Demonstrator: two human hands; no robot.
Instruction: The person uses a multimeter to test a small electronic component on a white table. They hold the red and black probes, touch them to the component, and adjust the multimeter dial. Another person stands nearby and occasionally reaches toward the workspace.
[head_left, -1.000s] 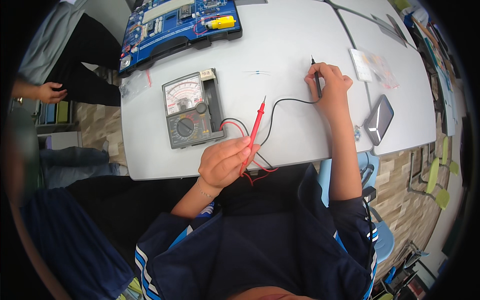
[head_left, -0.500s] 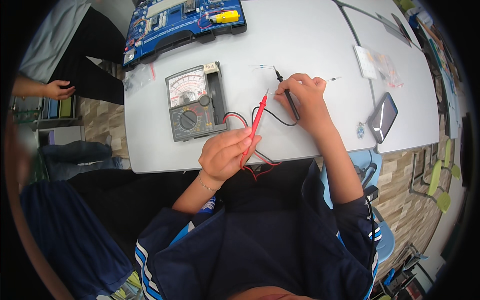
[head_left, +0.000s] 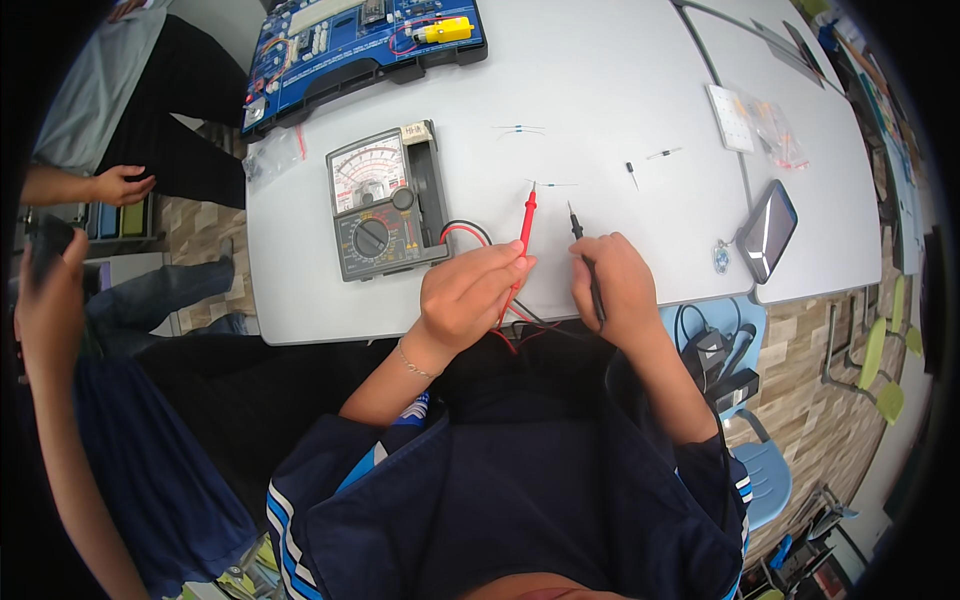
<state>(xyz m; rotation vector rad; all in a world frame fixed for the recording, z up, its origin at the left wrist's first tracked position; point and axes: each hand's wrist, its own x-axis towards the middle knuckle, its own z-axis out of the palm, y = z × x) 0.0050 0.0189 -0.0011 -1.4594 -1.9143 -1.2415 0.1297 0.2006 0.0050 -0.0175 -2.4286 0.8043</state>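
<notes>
My left hand (head_left: 470, 290) is closed on a red test probe (head_left: 528, 215), whose tip reaches one end of a small blue resistor (head_left: 552, 184) on the table; whether they touch I cannot tell. In my right hand (head_left: 618, 285) is a black test probe (head_left: 578, 232), its tip just below that resistor and apart from it. Red and black leads run to an analog multimeter (head_left: 375, 210) on the left. Farther back lie more blue resistors (head_left: 519, 129). To the right are a black cylindrical component (head_left: 630, 168) and a small diode-like part (head_left: 663, 153).
A blue circuit trainer board (head_left: 340, 60) in a black case stands at the back left, with a clear plastic bag (head_left: 272, 157) near it. At right are a phone (head_left: 768, 235), a white breadboard (head_left: 730, 118) and another bag (head_left: 775, 130). Other people stand at left.
My right hand has drawn back toward me with the black probe, off the resistor area. The red probe has shifted slightly right. A person's hand with a dark object has risen at far left.
</notes>
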